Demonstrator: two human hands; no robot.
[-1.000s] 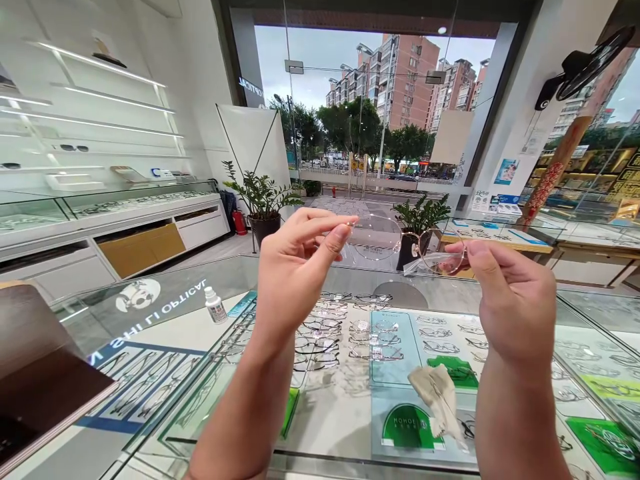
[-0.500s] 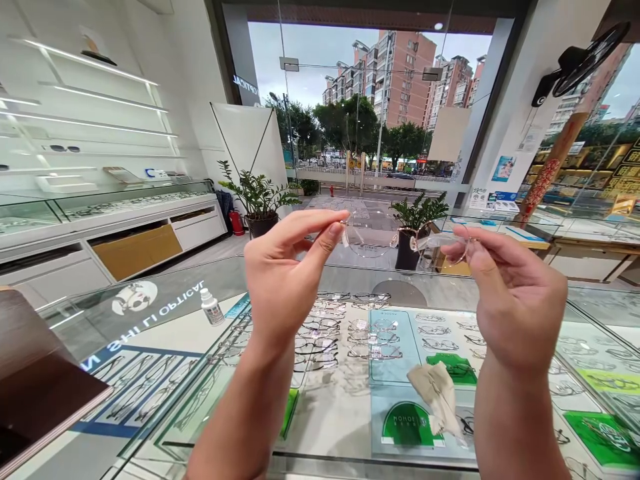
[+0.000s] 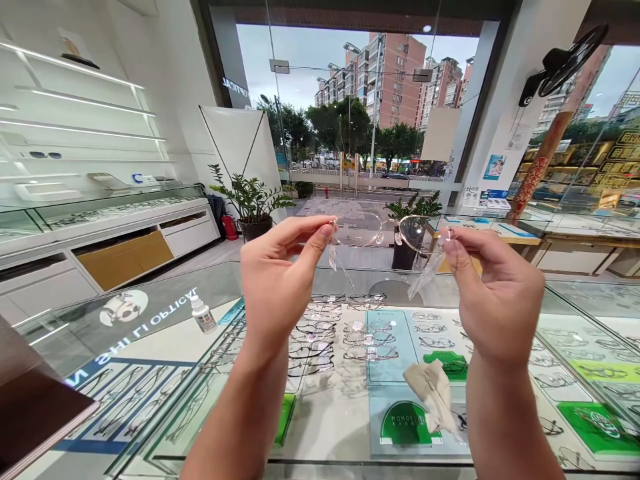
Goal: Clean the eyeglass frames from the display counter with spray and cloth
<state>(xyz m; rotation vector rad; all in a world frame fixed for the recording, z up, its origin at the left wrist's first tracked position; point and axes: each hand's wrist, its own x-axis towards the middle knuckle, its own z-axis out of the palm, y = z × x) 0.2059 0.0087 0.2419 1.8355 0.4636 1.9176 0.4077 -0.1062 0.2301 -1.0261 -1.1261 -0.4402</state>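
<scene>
A pair of thin-rimmed eyeglasses is held up in front of me, above the glass display counter. My left hand pinches its left end near the hinge, between thumb and forefinger. At the other end, my right hand is closed on the right hinge area. Both lenses and the nose pads show between the hands. One temple hangs down by my left fingers, with a small tag on it. Beside the right fingers hangs a clear plastic strip or sleeve. On the counter below lies a crumpled beige cloth.
Rows of eyeglasses fill the display counter. A small white spray bottle stands on its left part. A dark brown object juts in at the lower left. Potted plants and a glass door lie beyond.
The eyeglasses have turned so both lenses face me more squarely. My right hand has shifted slightly left and now grips near the hinge. The view has swung a little to the right.
</scene>
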